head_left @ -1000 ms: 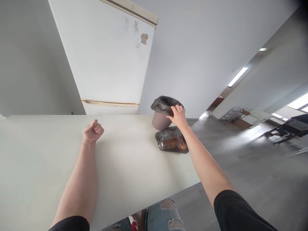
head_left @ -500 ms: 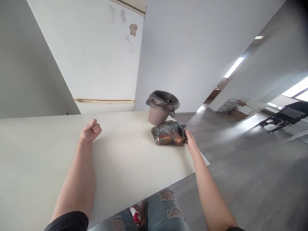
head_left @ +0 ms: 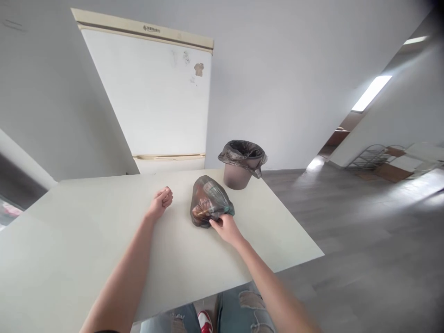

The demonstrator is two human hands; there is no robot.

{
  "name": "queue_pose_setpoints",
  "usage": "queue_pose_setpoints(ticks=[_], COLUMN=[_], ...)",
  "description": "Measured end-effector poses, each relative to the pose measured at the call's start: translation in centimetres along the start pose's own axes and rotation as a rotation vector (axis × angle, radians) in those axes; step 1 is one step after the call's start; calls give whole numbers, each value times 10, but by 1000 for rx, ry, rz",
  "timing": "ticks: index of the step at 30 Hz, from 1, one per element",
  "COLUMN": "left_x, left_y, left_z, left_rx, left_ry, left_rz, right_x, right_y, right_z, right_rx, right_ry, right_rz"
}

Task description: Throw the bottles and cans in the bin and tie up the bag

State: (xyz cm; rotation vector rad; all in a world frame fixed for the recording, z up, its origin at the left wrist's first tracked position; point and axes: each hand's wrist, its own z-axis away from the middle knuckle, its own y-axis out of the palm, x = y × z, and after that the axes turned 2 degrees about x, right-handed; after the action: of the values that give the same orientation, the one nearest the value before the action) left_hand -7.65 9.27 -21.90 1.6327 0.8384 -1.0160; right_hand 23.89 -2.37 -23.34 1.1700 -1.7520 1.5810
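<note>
A dark see-through garbage bag (head_left: pixel 209 199), filled with crumpled orange, green and silvery items, rests on the white table (head_left: pixel 194 263). My right hand (head_left: pixel 227 227) grips the bag at its lower right side, thumb and fingers closed on the plastic. To the left of the bag, my left hand (head_left: pixel 162 202) is curled in a fist just above or on the table, apart from the bag; nothing shows in it. Behind the bag stands a brownish trash can (head_left: pixel 237 176) with a black liner (head_left: pixel 227 152) folded over its rim.
A white refrigerator (head_left: pixel 156 92) stands behind the table against the grey wall (head_left: pixel 277 92). The table's right edge drops to a grey floor (head_left: pixel 312 203). Cardboard and a wire rack (head_left: pixel 369 157) lie far right. My jeans (head_left: pixel 236 307) are under the near edge.
The garbage bag has moved left with my right hand, from beside the table's right edge to in front of the can, and has turned. My left fist is now closer to it.
</note>
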Motion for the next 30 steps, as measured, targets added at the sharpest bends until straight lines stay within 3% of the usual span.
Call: queue_pose_setpoints(ticks=[4,7,9,11,16,21,25,28,30], left_x=[20,30,32,31,29,42,41,34,31], left_y=[31,35,34,34,46,59,58,55,54], left_z=[23,37,44,47,46,41,41,43,44], left_rx=[-201,-323,-385,-371,-113,-166,-209,-336,-353], left_ry=[132,209,239,271,450,584,631,651,612], left_rz=[-183,-430,-575,-661,-858,-1154,-1225,-1222,-1180], right_x=[16,21,22,19,4,-3,-1,1,2], right_y=[41,61,63,59,47,53,53,50,50], right_z=[-47,-71,-78,-79,-84,-89,-86,-84,-85], right_rx=[153,212,263,310,202,352,223,-14,-167], right_ry=[-99,-165,-219,-289,-342,-390,-317,-321,-369], right_rz=[33,28,6,-45,-283,-327,-396,-248,-94])
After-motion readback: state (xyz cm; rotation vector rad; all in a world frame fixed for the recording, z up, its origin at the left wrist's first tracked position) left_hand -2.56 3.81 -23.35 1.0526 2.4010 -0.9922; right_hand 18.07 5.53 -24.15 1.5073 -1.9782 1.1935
